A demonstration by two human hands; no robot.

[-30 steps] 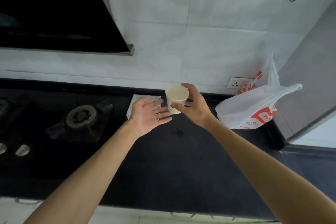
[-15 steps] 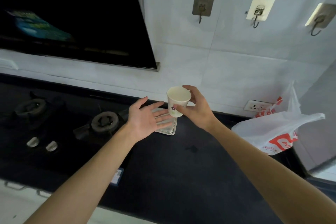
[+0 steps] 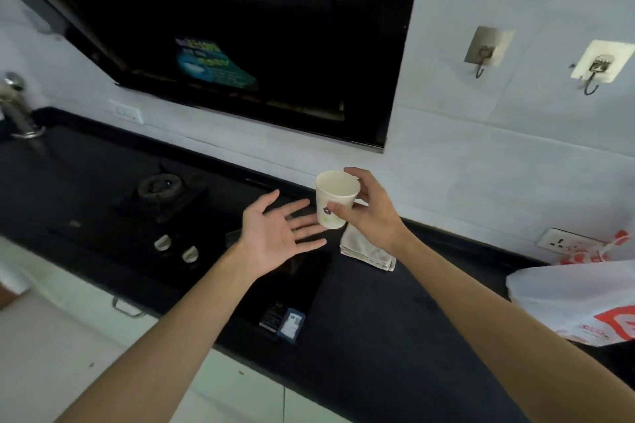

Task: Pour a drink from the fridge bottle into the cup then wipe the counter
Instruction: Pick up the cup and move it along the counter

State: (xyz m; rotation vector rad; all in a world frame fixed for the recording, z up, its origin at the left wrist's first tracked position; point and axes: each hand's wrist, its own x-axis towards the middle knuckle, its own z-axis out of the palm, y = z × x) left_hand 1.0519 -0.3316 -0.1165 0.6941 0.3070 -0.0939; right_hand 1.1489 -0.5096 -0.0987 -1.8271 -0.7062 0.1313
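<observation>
My right hand (image 3: 372, 213) holds a white paper cup (image 3: 335, 197) with a small flower print upright above the black counter (image 3: 378, 336), thumb in front and fingers behind. My left hand (image 3: 278, 233) is spread palm up just left of the cup, its fingertips close under the cup's base. A folded light cloth (image 3: 366, 249) lies on the counter below my right wrist, partly hidden by it. No bottle is in view.
A gas hob (image 3: 165, 189) with two knobs sits to the left, under a black range hood (image 3: 240, 38). A tap (image 3: 17, 106) is at the far left. A white and red plastic bag (image 3: 577, 299) lies at the right. A small box (image 3: 290, 324) sits near the counter's front edge.
The view has swung left and up, so hob, hood and tap show more. Both hands keep their pose around the cup; the cloth now appears right of the cup.
</observation>
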